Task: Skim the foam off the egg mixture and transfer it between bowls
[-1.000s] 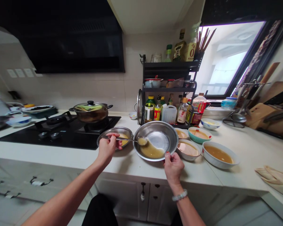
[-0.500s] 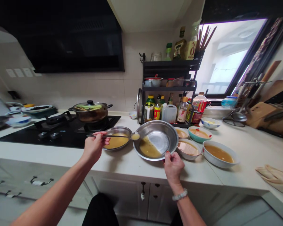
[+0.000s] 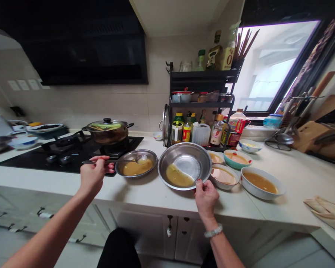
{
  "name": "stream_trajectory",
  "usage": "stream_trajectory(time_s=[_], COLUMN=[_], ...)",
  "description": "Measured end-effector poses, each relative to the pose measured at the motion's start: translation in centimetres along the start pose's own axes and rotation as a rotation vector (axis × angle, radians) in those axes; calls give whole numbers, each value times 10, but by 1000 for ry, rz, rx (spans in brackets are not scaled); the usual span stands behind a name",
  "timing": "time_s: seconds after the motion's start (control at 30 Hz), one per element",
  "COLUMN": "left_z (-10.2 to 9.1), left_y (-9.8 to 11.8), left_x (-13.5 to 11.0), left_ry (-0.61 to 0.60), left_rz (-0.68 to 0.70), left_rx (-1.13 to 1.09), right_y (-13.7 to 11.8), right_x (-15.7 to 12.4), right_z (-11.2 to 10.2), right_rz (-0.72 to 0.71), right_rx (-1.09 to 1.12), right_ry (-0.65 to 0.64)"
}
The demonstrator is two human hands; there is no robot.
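My left hand [image 3: 93, 176] is closed on the handle of a metal spoon [image 3: 120, 161], whose bowl lies over a small steel bowl [image 3: 136, 163] of yellow liquid at the stove's edge. My right hand [image 3: 206, 196] pinches the near rim of a large steel bowl [image 3: 184, 155], tilted toward me, with yellow liquid pooled at its near left side.
To the right stand several ceramic bowls of brownish liquid [image 3: 261, 182]. A lidded pot [image 3: 107, 131] sits on the black gas stove [image 3: 58, 156]. Behind is a black spice rack [image 3: 201, 108] with bottles. Knives and a cutting board [image 3: 318, 134] are at the far right, a cloth [image 3: 325, 211] at the counter edge.
My left hand has carried the spoon leftward from the large bowl to the small steel bowl. My right hand has kept the large bowl tilted.
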State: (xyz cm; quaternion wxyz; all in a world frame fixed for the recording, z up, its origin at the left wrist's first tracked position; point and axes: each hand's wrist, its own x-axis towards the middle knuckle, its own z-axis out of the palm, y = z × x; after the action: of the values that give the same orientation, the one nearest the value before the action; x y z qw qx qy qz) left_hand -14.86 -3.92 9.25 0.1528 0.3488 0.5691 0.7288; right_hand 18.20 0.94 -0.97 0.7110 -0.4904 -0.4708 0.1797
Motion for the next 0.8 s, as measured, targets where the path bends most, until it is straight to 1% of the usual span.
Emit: stream_trajectory(time_s=[0.07, 0.13, 0.2, 0.27, 0.33, 0.4, 0.47, 0.63, 0.8], left_z=[-4, -6, -8, -9, -10, -9, -6, 7, 26], left_y=[0, 2, 3, 2, -1, -3, -2, 9, 19], left_x=[-3, -7, -11, -13, -13, -13, -14, -23, -39], left_ry=[-27, -75, -123, -147, -144, -138, -134, -97, -176], left_rz=[66, 151, 283, 443, 578, 638, 608, 399, 323], left_rx=[125, 298, 497, 656, 746, 760, 727, 472, 248], right_y=[0, 0, 0, 1, 2, 3, 3, 1, 1], right_x=[0, 1, 1, 1, 0, 0, 0, 1, 1], right_z=[0, 0, 0, 0, 0, 0, 0, 0, 0], right_rz=[-8, -21, -28, -20, -11, -12, -19, -32, -31], right_rx=[-5, -17, -28, -22, -6, 2, 0, -9, -21], right_ry=[2, 6, 7, 5, 3, 5, 6, 3, 8])
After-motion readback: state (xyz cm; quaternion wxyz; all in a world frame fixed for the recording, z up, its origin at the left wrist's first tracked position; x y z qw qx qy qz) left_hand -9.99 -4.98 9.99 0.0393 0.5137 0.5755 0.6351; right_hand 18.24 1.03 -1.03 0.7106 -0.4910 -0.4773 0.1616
